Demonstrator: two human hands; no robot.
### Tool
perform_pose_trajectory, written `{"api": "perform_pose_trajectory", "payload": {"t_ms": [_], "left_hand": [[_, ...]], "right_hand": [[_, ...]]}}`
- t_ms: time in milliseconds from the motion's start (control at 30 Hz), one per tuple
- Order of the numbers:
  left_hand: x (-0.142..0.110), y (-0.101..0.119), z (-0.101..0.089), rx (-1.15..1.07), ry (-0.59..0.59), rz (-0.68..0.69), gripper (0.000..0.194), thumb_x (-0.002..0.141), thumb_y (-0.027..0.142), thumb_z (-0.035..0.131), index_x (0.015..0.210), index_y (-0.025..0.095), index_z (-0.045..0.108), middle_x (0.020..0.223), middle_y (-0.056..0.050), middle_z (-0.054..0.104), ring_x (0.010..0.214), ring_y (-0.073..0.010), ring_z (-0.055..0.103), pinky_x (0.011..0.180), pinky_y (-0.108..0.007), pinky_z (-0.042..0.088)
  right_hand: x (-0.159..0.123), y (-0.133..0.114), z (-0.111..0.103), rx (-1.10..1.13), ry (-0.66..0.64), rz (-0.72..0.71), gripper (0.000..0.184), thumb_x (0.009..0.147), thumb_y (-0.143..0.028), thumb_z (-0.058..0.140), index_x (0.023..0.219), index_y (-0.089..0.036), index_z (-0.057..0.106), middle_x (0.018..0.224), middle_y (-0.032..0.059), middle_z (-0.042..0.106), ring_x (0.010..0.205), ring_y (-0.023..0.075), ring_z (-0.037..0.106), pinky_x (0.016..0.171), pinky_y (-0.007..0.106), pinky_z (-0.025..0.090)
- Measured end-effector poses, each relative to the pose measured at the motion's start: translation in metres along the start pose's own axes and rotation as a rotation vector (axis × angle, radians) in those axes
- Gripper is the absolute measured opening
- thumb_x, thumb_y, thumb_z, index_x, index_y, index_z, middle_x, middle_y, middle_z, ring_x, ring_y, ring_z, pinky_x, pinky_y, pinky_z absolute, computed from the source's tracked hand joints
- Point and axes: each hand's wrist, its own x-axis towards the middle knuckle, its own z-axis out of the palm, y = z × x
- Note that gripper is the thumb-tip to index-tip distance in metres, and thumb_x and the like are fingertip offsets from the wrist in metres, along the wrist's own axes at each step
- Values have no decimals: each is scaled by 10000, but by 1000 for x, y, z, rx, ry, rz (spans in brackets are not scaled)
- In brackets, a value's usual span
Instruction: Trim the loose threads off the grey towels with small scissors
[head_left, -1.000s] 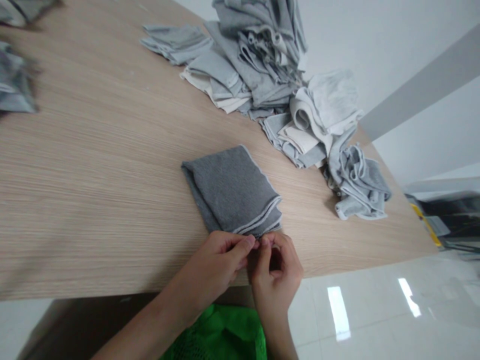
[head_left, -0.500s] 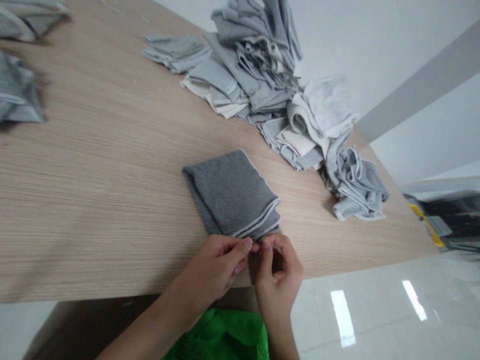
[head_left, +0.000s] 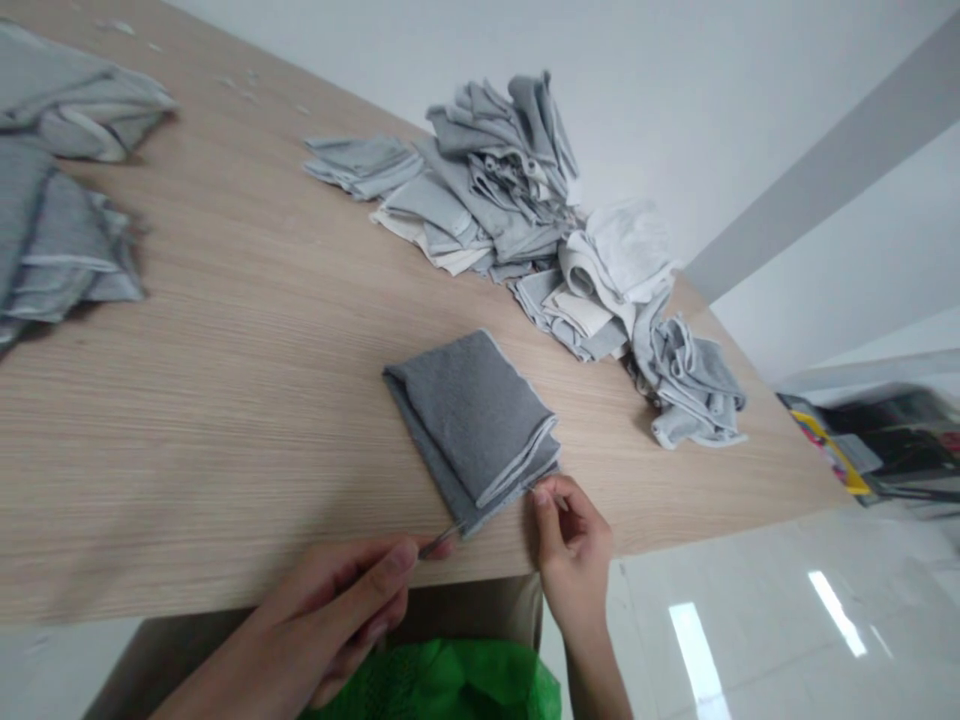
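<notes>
A dark grey folded cloth [head_left: 476, 410] with pale stitched edges lies on the wooden table in front of me. At its near right edge, the thumb and fingertips of my right hand [head_left: 574, 530] are pinched together on the cloth. My left hand [head_left: 360, 595] is closed at the near side, a little away from the cloth's near corner. Between its fingertips is a thin dark strand [head_left: 439, 542] that reaches toward that corner. Whether the strand is a thread or a strip of edging is too fine to tell.
Behind the cloth, a heap of grey and whitish cloths [head_left: 517, 215] runs along the wall. A crumpled grey cloth pile [head_left: 694, 385] sits at the right. More grey cloths [head_left: 67, 235] lie at the left. The table [head_left: 247, 400] ends just before my body, above a green fabric [head_left: 465, 685].
My left hand has moved left and toward me, away from my right hand, drawing out the thin strand. The cloth's near corner now shows. The view has shifted, showing more of the left cloths.
</notes>
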Motion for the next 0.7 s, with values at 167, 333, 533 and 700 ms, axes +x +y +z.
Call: {"api": "perform_pose_trajectory", "payload": {"t_ms": [167,333,533,700], "left_hand": [[15,10,29,-61,-97,-9,654,657,751,657,990,189,675,565,84,432,417,-54,266,389,-184,157],[41,19,66,-111,-63,67,543,720,696,627,863,172,621,521,104,402,376,-36,220,371,-183,130],[52,20,76,-111,-45,77,469,757,666,568,718,203,507,504,105,389,372,-25,202,361,-174,123],[54,24,78,-89,-32,64,471,751,652,589,653,203,484,483,101,383,357,-25,213,355,-180,131]], "right_hand": [[1,0,1,19,20,16,286,931,-417,590,816,-161,642,731,9,599,701,156,544,652,255,429],[0,0,0,70,9,11,283,929,-418,597,810,-164,633,732,8,604,711,158,556,666,259,428],[-2,-1,1,110,-16,35,280,936,-410,590,795,-170,621,710,3,610,676,152,554,637,259,418],[-1,-1,0,104,-10,20,271,942,-394,585,796,-169,625,734,10,625,698,155,568,673,267,440]]}}
